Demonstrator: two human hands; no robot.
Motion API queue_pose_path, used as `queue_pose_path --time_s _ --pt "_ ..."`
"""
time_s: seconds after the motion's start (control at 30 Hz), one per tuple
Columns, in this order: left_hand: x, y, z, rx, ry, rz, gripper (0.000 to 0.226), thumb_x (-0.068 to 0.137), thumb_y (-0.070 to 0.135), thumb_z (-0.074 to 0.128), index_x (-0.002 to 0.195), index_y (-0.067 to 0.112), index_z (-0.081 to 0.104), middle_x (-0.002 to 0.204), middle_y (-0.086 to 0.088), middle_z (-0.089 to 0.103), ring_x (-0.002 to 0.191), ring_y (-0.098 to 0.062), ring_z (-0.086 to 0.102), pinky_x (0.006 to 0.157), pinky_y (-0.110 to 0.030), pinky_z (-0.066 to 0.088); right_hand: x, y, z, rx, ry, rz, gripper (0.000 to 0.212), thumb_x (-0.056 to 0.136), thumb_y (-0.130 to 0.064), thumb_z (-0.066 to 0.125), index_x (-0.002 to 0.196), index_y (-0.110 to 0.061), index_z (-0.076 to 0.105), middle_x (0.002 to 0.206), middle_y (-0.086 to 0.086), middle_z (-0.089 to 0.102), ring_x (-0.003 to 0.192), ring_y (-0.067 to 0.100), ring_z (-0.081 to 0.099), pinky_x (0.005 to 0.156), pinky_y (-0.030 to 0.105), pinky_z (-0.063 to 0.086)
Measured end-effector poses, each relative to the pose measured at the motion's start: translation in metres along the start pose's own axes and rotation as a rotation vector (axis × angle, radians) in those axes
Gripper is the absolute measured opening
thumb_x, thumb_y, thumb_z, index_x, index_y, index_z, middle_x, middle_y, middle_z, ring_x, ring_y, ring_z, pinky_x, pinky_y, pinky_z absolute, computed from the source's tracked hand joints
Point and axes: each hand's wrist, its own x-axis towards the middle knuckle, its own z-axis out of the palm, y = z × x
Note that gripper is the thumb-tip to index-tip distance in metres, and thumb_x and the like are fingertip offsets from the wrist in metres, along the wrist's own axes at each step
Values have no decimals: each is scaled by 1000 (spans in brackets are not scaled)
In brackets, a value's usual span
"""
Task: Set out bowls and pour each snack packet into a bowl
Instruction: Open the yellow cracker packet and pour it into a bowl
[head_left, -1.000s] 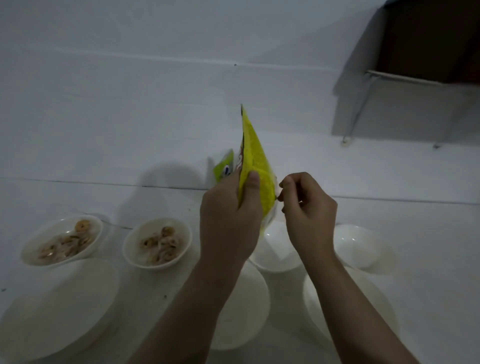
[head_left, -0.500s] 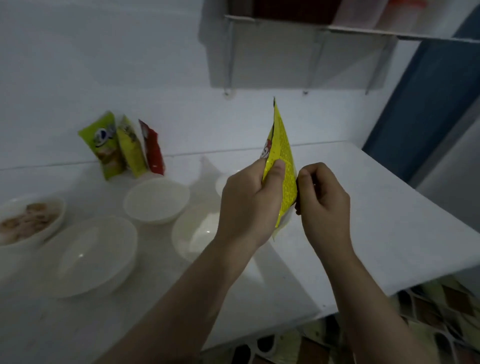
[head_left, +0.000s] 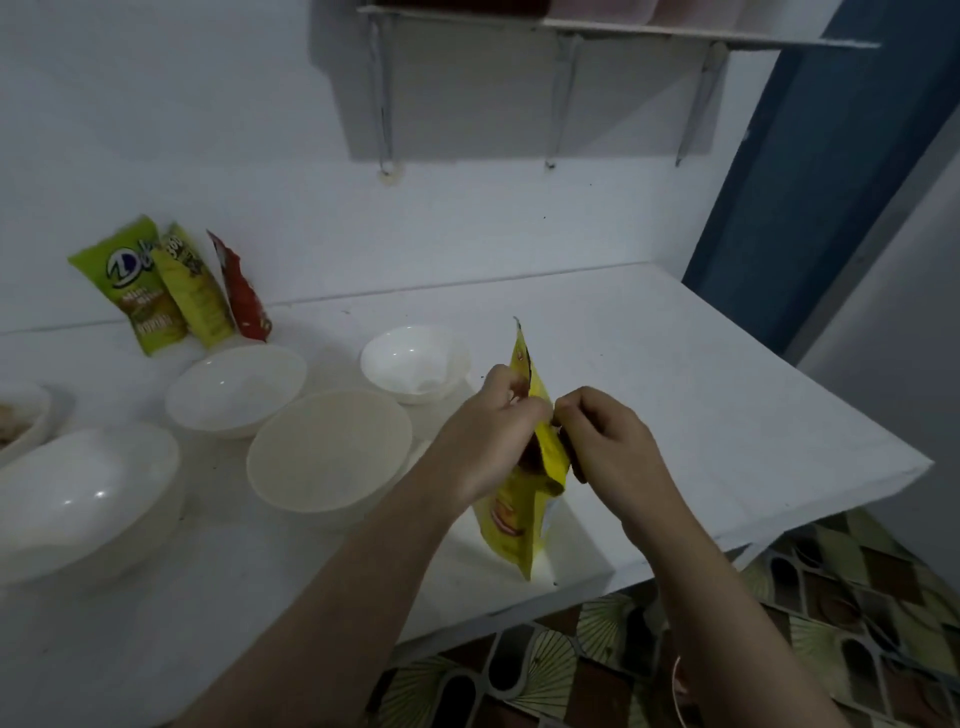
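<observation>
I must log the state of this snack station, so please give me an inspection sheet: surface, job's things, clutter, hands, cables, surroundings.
Surface: white counter, a few dark specks.
Job's things: yellow packet held upright over the counter's front edge; three packets leaning on the wall; empty bowls: small bowl, cream bowl, mid bowl, large bowl; filled bowl at the left edge.
Clutter: nothing seen.
Hands: left hand and right hand both pinch the yellow packet near its top.
Cables: nothing seen.
Surroundings: wall shelf on brackets, blue panel, patterned floor.
</observation>
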Motion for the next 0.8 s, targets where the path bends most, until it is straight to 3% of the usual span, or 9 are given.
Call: queue_pose_path --time_s 0.17,0.27,0.4,0.5,0.63,0.8 --pt "10 -4 -4 -85 -63 -31 49 86 67 36 85 25 60 81 -3 66 84 -26 68 96 -50 50 3 -5 -3 36 -68 43 42 99 -43 49 63 -22 52 55 -13 48 55 7 44 61 29 38" --pt "12 -7 -5 -104 -101 -26 49 99 55 33 92 14 58 72 -4 59 63 -21 59 86 -43 52 4 -10 -2 38 -85 28 42 97 -47 51 70 -15 56 59 -11 54 56 5 49 62 25 40" --pt "14 -6 -7 -160 -131 -38 37 103 40 33 92 13 56 67 -5 51 55 -19 52 71 -35 47 7 -17 -1 18 -119 16 44 96 -51 52 73 -14 60 68 -2 60 61 6 53 65 25 44" --pt "15 -4 -9 -153 -130 -50 30 100 30 35 83 17 55 56 3 49 52 -18 51 70 -34 47 11 -21 1 -16 -149 29 44 94 -53 54 72 -15 58 70 1 63 64 9 54 67 28 44" --pt "19 -3 -15 -168 -172 -72 30 97 27 38 72 24 55 59 1 50 52 -19 49 68 -33 45 13 -24 0 -42 -192 33 49 93 -54 53 77 -8 54 70 0 59 63 12 50 65 30 41" --pt "22 0 -20 -116 -184 -50 32 97 26 39 68 21 53 60 -2 55 54 -20 52 71 -35 45 15 -29 -2 -60 -218 37 36 96 -39 50 69 -14 49 62 -8 48 60 11 44 63 30 37"
